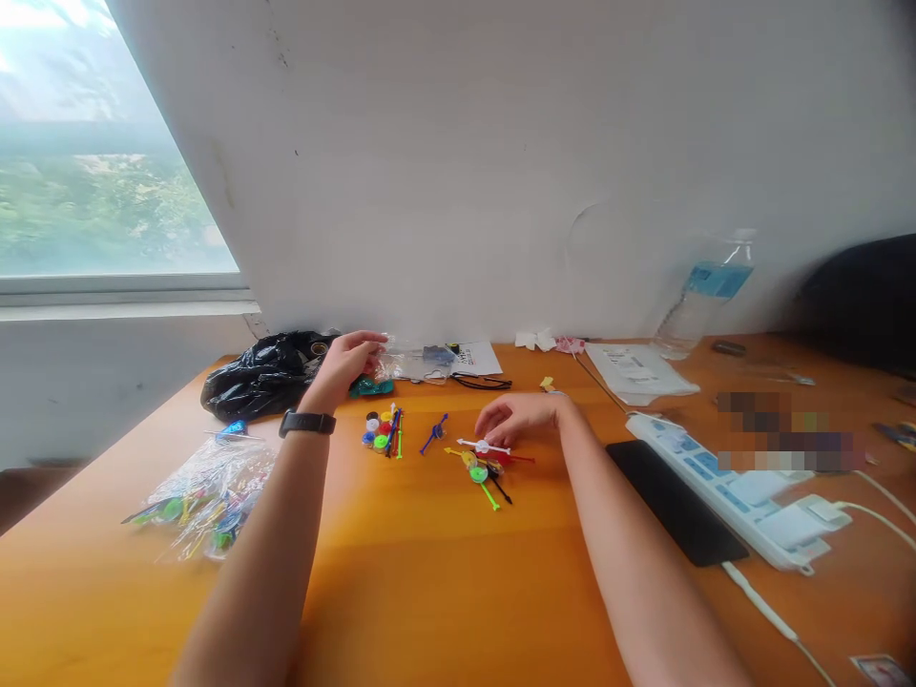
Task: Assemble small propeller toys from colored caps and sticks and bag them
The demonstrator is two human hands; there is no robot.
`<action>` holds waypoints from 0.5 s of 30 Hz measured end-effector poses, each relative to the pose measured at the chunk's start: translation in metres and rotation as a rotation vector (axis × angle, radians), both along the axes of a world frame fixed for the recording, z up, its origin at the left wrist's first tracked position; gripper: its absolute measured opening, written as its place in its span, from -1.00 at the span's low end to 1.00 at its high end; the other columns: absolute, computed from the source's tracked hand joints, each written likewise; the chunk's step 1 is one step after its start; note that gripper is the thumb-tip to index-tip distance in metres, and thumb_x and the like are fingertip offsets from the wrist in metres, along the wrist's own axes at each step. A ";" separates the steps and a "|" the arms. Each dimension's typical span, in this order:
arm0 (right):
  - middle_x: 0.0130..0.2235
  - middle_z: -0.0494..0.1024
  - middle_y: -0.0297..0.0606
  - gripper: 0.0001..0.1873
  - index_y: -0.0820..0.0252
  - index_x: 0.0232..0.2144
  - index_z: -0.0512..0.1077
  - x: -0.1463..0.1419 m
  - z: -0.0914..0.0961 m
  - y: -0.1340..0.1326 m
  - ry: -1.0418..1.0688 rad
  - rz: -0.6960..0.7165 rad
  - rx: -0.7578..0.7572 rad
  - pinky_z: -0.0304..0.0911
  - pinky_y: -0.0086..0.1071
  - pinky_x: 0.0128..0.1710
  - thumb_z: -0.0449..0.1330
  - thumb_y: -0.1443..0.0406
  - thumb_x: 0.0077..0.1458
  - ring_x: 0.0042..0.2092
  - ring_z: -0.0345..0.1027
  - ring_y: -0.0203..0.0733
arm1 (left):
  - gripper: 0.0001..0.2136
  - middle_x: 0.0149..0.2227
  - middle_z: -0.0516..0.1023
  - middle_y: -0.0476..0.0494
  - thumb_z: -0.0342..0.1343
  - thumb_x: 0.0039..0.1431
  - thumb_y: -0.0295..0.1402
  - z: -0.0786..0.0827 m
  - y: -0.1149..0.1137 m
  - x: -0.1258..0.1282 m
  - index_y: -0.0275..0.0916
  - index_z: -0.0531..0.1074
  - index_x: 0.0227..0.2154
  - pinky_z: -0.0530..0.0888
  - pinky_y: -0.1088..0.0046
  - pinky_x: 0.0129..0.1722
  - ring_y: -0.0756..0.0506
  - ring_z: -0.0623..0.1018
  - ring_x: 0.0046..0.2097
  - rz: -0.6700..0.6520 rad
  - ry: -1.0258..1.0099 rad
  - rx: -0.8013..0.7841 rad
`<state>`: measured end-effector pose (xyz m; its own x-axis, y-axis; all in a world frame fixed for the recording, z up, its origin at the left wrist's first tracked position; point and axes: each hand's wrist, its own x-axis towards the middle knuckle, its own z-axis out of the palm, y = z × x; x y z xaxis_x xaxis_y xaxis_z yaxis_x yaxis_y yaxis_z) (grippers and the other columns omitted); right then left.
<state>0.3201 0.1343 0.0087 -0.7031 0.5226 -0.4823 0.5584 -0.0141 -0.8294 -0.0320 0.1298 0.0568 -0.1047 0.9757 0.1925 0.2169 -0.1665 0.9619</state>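
My left hand point(350, 364), with a dark band on its wrist, is at the back of the table, its fingers closed on the near end of a clear plastic bag point(409, 361). My right hand point(516, 418) hovers with loosely curved fingers just behind a white arrow spinner point(485, 447), holding nothing I can see. Around that spinner lie yellow, red and black ones and a green spinner point(479, 474). A blue spinner point(433, 433) lies apart to their left. Farther left are coloured round discs point(379, 431) beside several loose arrow sticks point(396, 434).
On the left are a black plastic bag point(258, 377) and a clear bag of coloured parts point(207, 496). A phone point(673, 501), a white power strip point(722, 487) with cables, a white packet point(636, 372) and a tilted bottle point(705, 296) occupy the right.
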 end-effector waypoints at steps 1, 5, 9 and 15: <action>-0.10 0.67 -0.12 -0.32 0.22 -0.04 0.60 -0.001 0.002 0.001 -0.038 -0.008 0.037 0.46 -0.36 -0.12 0.50 -0.09 -0.09 -0.10 0.56 -0.10 | -0.69 -0.33 0.59 -0.17 0.22 0.06 -0.31 -0.006 0.004 -0.006 -0.33 0.62 -0.14 0.42 0.51 -0.44 -0.01 0.49 -0.42 0.026 0.023 -0.014; -0.19 0.68 -0.11 -0.44 0.21 -0.12 0.60 -0.014 0.010 0.006 -0.200 -0.120 0.314 0.42 -0.34 -0.21 0.43 -0.09 0.02 -0.20 0.56 -0.09 | -0.48 -0.15 0.65 -0.26 0.20 0.12 -0.13 -0.038 0.023 -0.017 -0.32 0.56 0.09 0.53 0.38 -0.22 -0.16 0.61 -0.20 0.075 0.292 -0.069; -0.09 0.66 -0.14 -0.68 0.16 -0.13 0.59 -0.053 0.008 0.003 -0.064 -0.206 0.657 0.38 -0.33 -0.13 0.39 0.12 0.13 -0.10 0.53 -0.08 | -0.41 0.13 0.56 -0.37 0.32 -0.01 -0.18 -0.063 0.034 -0.011 -0.26 0.55 0.12 0.43 0.10 0.14 -0.41 0.51 0.14 0.140 0.439 -0.091; 0.04 0.55 -0.14 -0.76 0.09 -0.10 0.59 -0.110 -0.018 -0.015 -0.079 -0.094 0.862 0.33 -0.35 -0.06 0.32 0.26 0.14 0.08 0.43 -0.02 | -0.34 0.53 -0.13 -0.41 0.29 0.13 -0.09 -0.069 0.024 0.003 -0.04 0.40 0.31 0.25 -0.26 0.20 -0.72 0.17 0.34 0.273 0.873 -0.066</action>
